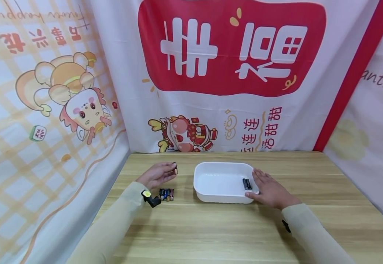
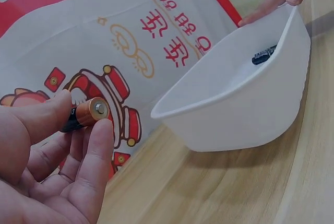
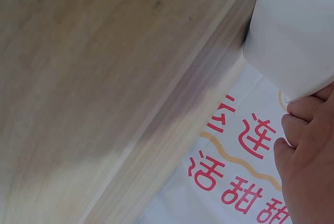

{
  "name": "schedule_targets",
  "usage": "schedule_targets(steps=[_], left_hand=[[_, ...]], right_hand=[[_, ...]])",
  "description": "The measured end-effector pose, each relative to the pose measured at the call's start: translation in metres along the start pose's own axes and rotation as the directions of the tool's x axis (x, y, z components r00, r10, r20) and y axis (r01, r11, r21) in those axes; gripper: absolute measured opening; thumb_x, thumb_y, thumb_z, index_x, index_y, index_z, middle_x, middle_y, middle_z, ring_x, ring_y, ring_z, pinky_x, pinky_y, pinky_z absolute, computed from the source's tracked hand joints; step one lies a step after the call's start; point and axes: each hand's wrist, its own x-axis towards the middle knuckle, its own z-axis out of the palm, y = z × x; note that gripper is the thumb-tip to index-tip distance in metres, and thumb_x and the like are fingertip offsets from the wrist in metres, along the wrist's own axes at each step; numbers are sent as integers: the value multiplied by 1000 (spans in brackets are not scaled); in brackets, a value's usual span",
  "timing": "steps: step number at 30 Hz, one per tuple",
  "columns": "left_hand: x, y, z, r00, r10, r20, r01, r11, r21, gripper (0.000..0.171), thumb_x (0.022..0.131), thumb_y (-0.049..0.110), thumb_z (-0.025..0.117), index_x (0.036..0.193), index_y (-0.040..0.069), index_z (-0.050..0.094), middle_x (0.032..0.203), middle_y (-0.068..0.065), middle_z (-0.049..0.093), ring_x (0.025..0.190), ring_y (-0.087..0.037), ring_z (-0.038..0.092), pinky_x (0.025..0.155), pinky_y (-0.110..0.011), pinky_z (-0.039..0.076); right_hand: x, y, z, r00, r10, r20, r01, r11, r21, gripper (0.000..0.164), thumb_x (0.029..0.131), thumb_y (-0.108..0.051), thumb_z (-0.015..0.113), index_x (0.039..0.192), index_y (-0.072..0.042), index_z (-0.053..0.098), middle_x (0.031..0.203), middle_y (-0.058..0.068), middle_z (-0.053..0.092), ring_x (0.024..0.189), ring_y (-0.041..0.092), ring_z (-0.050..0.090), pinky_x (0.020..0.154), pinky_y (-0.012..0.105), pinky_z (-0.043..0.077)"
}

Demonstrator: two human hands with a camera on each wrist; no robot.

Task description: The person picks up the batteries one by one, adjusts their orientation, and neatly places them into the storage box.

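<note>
My left hand (image 1: 158, 175) pinches a copper-and-black battery (image 2: 87, 114) between thumb and fingers, raised over the table left of a white plastic basin (image 1: 222, 198). Its silver terminal end faces outward in the left wrist view. Beneath this hand, several batteries (image 1: 166, 194) lie side by side on the table. My right hand (image 1: 270, 190) holds the right end of the basin, its thumb over the near rim and its fingers at the far part. Inside, close to that hand, sit two black batteries (image 1: 247, 184). In the right wrist view only the basin's outside shows.
The basin stands on a wood-grain table (image 1: 211, 231). A printed cloth (image 1: 178, 106) hangs behind the table's back edge, with more cloth along both sides. A black strap with a yellow-faced device (image 1: 150, 198) is on the left wrist.
</note>
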Motion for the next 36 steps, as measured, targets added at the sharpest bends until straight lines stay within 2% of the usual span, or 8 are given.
schedule_targets(steps=[7,15,27,36], left_hand=[[5,1,14,1000,-6,20,5,999,35,38,94,13,65,125,-5,53,103,-13,64,89,-22,65,91,-34,54],[14,4,31,999,-2,46,-1,998,64,24,94,11,65,114,-1,60,104,-14,64,90,-23,66,90,-35,55],[21,11,56,995,-9,100,-1,995,103,36,92,11,67,122,-4,56,109,-16,63,104,-29,61,95,-38,52],[27,10,75,988,-4,157,-17,990,138,29,92,8,66,119,0,60,108,-17,65,95,-25,65,91,-39,54]], right_hand=[[-2,-2,-4,1000,-6,7,6,1000,1,105,88,-78,32,150,6,20,159,20,14,144,38,14,118,52,13],[-1,1,-4,1000,-30,-8,29,999,-12,104,90,-76,33,149,8,21,158,21,16,144,38,14,117,53,14],[-1,0,-3,1000,-21,6,21,1000,-1,104,89,-77,32,150,7,19,159,20,13,145,37,12,118,52,14],[-2,1,-2,1000,-19,5,19,1000,3,104,89,-76,32,150,7,19,159,20,12,145,38,12,118,52,13]])
